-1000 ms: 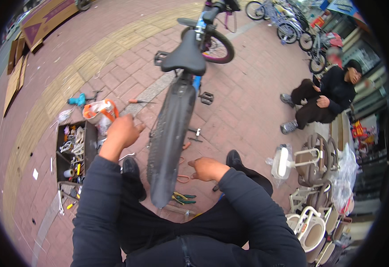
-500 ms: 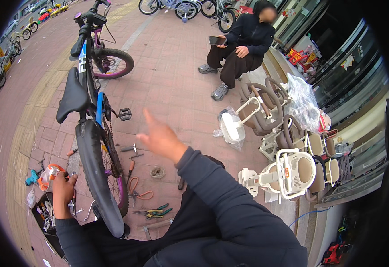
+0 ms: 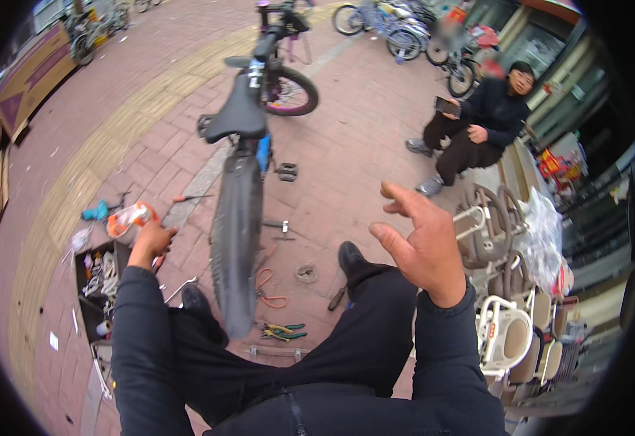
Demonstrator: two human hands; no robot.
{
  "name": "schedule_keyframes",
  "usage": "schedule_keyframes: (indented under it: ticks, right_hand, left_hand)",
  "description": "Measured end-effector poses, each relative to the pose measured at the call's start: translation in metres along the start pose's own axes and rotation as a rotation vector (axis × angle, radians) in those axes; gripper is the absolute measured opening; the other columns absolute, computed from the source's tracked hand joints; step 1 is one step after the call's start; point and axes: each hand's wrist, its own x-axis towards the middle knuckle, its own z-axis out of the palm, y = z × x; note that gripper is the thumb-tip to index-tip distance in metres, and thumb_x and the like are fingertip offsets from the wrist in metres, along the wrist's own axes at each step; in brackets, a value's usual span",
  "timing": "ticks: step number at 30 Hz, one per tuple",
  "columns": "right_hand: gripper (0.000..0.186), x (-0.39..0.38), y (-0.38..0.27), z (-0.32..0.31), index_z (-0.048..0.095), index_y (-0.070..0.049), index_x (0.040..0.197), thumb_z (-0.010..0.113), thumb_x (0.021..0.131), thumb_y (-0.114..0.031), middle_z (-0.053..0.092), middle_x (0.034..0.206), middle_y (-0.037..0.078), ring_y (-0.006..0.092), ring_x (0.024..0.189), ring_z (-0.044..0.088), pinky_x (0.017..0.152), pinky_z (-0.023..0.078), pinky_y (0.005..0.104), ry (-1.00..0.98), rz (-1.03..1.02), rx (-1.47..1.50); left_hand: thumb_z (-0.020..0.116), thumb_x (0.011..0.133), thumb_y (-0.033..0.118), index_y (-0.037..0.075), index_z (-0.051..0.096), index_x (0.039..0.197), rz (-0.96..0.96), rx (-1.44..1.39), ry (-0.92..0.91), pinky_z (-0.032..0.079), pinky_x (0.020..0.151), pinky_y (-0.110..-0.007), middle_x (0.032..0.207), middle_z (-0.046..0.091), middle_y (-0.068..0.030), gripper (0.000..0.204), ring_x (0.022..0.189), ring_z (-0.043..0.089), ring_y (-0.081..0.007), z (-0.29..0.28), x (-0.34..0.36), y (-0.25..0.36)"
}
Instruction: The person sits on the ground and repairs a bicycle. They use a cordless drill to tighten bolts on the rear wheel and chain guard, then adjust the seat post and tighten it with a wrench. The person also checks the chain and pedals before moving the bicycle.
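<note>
In the head view, one bicycle (image 3: 245, 171) stands before you, between your two hands, its rear end nearest: one black saddle (image 3: 237, 115), one long, dull black rear fender (image 3: 241, 240), blue on the frame, purple on the front wheel's rim, two dark pedals (image 3: 287, 172). At left, your left hand (image 3: 153, 242) is near one orange-and-white bag (image 3: 125, 218) and one toolbox (image 3: 122, 256); its fingers look bent, but I cannot tell whether they grip anything. Your right hand (image 3: 428, 243) is raised at right, fingers parted and empty. Far right, one person (image 3: 488, 116) sits holding one phone (image 3: 447, 108).
</note>
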Motion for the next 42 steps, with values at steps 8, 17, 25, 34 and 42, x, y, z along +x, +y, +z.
schedule_keyframes:
  ticks: [8, 17, 25, 34, 42]
  right_hand:
    - [0.051, -0.005, 0.092, 0.160, 0.065, 0.003, 0.124, 0.076, 0.085, -0.029, 0.071, 0.103, 0.027, 0.0429, 0.098, 0.069, 0.084, 0.055, 0.0443, -0.781, 0.287, -0.040]
    - [0.056, -0.003, 0.103, 0.206, 0.059, 0.001, 0.133, 0.077, 0.086, -0.023, 0.072, 0.104, 0.025, 0.0389, 0.101, 0.070, 0.085, 0.055, 0.0422, -0.952, 0.312, 0.115]
    - [0.052, 0.008, 0.094, 0.220, 0.062, -0.003, 0.131, 0.077, 0.083, -0.015, 0.072, 0.102, 0.023, 0.0390, 0.095, 0.071, 0.082, 0.055, 0.0417, -1.091, 0.422, 0.009]
    - [0.038, 0.004, 0.093, 0.225, 0.065, -0.001, 0.118, 0.074, 0.083, -0.016, 0.071, 0.098, 0.024, 0.0439, 0.093, 0.068, 0.080, 0.054, 0.0446, -1.061, 0.315, 0.074]
    - [0.026, -0.005, 0.105, 0.236, 0.071, -0.001, 0.107, 0.068, 0.084, -0.013, 0.071, 0.103, 0.024, 0.0466, 0.099, 0.065, 0.082, 0.055, 0.0474, -1.058, 0.216, 0.004]
  left_hand:
    - [0.072, 0.089, 0.037, -0.006, 0.072, 0.092, -0.296, 0.069, 0.021, 0.055, 0.063, -0.040, 0.084, 0.073, -0.0188, 0.043, 0.070, 0.073, -0.0310, -0.020, -0.005, -0.069]
    - [0.077, 0.083, 0.021, -0.007, 0.037, 0.146, -0.153, 0.187, 0.464, 0.046, 0.108, -0.045, 0.150, 0.041, -0.0331, 0.081, 0.130, 0.053, -0.0427, -0.019, 0.094, -0.154]
    - [0.065, 0.088, 0.019, 0.001, 0.071, 0.102, -0.011, 0.467, 0.294, 0.058, 0.081, -0.047, 0.096, 0.073, -0.0217, 0.024, 0.089, 0.072, -0.0407, 0.012, 0.147, -0.188]
    - [0.060, 0.086, 0.010, 0.007, 0.065, 0.082, 0.133, 0.706, 0.287, 0.055, 0.070, -0.045, 0.079, 0.064, -0.0125, 0.008, 0.077, 0.070, -0.0311, 0.063, -0.030, -0.212]
    - [0.081, 0.078, 0.026, 0.005, 0.065, 0.115, 0.003, 0.280, 0.612, 0.056, 0.082, -0.044, 0.116, 0.063, -0.0167, 0.045, 0.098, 0.068, -0.0366, 0.079, -0.071, -0.185]
